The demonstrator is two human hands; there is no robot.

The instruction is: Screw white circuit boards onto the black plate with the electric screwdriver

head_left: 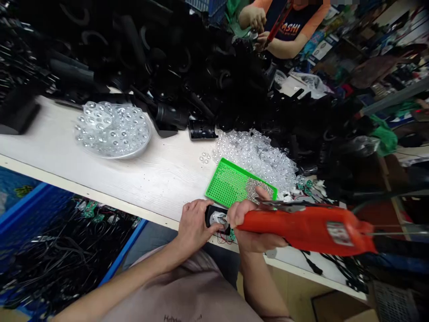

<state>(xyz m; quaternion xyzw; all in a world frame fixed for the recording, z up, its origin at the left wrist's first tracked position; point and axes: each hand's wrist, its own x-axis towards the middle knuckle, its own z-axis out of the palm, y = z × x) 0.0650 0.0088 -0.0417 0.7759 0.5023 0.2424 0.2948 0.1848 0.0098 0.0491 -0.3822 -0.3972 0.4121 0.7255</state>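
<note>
My right hand [250, 221] is wrapped round a red electric screwdriver [295, 227], its tip pointing left at a small black housing [210, 215]. Inside that housing sits a round white-silver part [217, 218], and the tip meets it or hovers just over it; I cannot tell which. My left hand [196, 220] grips the housing from its left side, thumb along the near edge. Thin red wires and a green circuit board [231, 236] show beside it. Just beyond both hands lies a green perforated tray [223, 185] with small silver screws [256, 190] heaped at its right end.
Clear plastic lens pieces [256, 154] lie heaped behind the tray. More fill a white bowl [134, 154] at left. Black plastic housings [174, 116] pile along the back. A blue crate [124, 252] of cables stands lower left. Across the bench, a co-worker's hands [256, 20] handle a clear piece.
</note>
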